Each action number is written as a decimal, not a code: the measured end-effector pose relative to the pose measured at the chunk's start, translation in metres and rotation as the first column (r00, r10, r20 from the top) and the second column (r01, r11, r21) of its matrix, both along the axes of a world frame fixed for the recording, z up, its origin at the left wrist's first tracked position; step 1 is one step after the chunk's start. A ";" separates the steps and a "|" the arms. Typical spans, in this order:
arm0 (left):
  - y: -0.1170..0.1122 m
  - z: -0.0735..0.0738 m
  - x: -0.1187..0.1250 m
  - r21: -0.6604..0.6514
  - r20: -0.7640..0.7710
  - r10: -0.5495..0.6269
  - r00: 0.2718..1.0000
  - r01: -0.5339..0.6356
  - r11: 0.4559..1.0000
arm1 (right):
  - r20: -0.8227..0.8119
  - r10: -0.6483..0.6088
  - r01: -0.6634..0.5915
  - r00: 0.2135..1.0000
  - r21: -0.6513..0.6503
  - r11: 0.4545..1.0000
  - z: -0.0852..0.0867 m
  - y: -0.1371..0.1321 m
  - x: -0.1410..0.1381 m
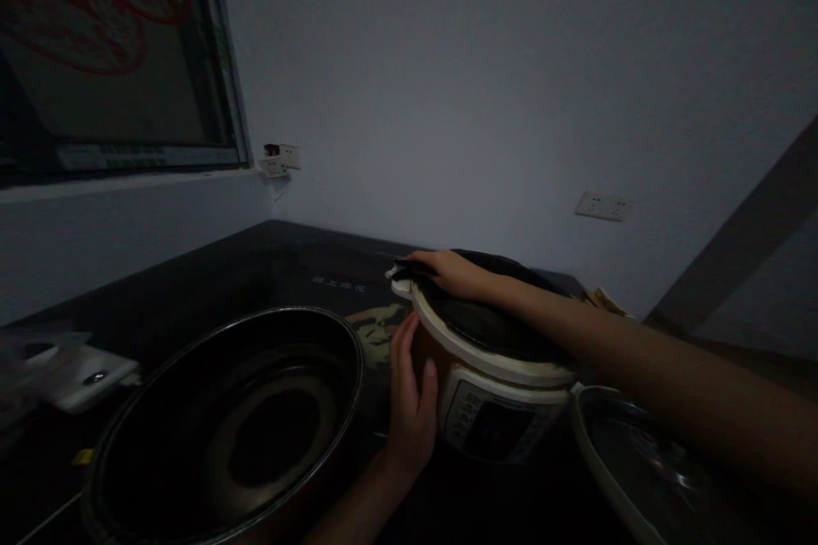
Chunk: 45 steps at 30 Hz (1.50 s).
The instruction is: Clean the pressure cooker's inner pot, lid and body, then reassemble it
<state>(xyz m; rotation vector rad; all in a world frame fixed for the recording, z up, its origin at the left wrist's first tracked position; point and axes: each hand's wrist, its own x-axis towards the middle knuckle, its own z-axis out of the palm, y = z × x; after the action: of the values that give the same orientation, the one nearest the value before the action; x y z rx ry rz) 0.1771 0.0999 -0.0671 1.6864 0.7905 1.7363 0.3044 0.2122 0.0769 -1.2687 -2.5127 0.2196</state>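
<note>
An electric cooker (492, 409) with a white rim, brown side and front control panel stands right of the middle, its top uncovered and its inside dark. My left hand (412, 400) rests against the cooker's left side, fingers stretched out and thumb apart. Reaching across the opening, my right hand (457, 272) is at the far left of the rim. Its fingers are bent over a dark, cloth-like piece (417, 267) there, which is hard to make out in the dim light. A round lid (665, 460) lies to the right of the cooker, partly under my right forearm.
A large, dark round pot (354, 358) stands to the left of the cooker on the black table (281, 251). Farther left is a white object with clear plastic (89, 370). Wall sockets (601, 206) are behind, and a window (115, 60) is at upper left.
</note>
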 end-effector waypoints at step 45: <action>-0.026 0.078 -0.014 0.188 -0.345 -0.121 0.931 0.195 0.963 | 0.303 -0.046 -0.097 0.952 0.441 0.892 -0.068 -0.234 0.127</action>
<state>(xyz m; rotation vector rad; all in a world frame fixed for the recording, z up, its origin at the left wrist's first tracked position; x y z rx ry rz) 0.1632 0.0742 0.0114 2.1680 0.5971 1.4929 0.4312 -0.0221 0.0092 -1.1397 -2.6094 -0.5755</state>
